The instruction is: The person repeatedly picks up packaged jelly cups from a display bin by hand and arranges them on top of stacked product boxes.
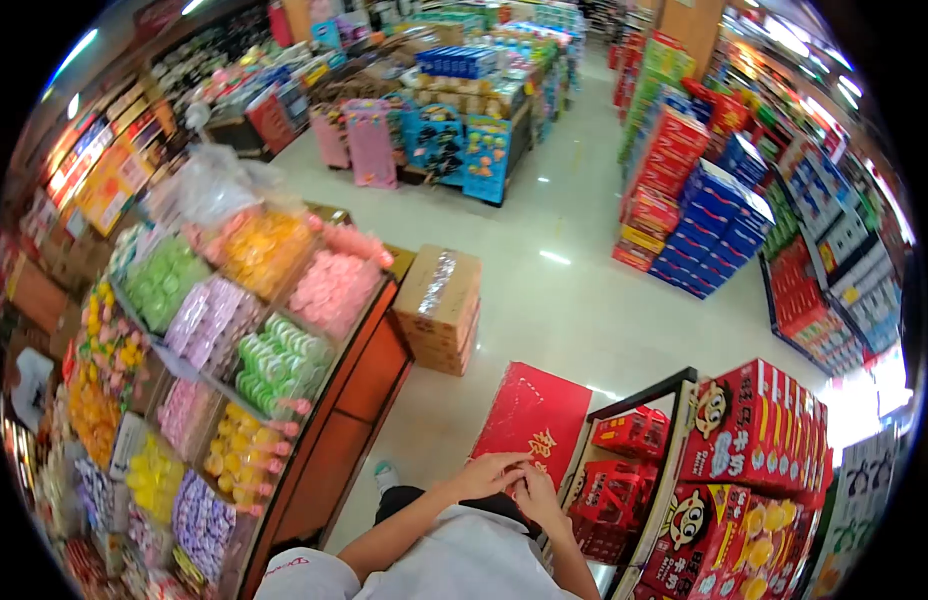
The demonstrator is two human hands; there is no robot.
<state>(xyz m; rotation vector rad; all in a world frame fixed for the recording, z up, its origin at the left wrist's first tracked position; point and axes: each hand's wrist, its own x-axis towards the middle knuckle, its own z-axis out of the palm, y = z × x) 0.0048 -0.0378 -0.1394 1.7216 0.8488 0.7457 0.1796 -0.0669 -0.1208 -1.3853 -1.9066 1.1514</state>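
In front of my body, at the lower middle of the head view, my left hand (492, 474) and my right hand (536, 492) meet at the fingers. Both hands look closed, with the fingers bent in toward each other. Whatever is between them, if anything, is hidden or too small to make out. Beneath and beyond the hands, a red mat (529, 410) with gold characters lies on the floor. Just right of my right hand is a rack holding red boxes (614, 490).
A slanted candy bin display (329, 470) fills the left side. Taped cardboard boxes (436, 300) stand beside it. Stacked red milk cartons (749, 430) are close on the right. Blue and red cartons (699, 225) form a floor pile farther off. Pale tiled floor (559, 290) runs between.
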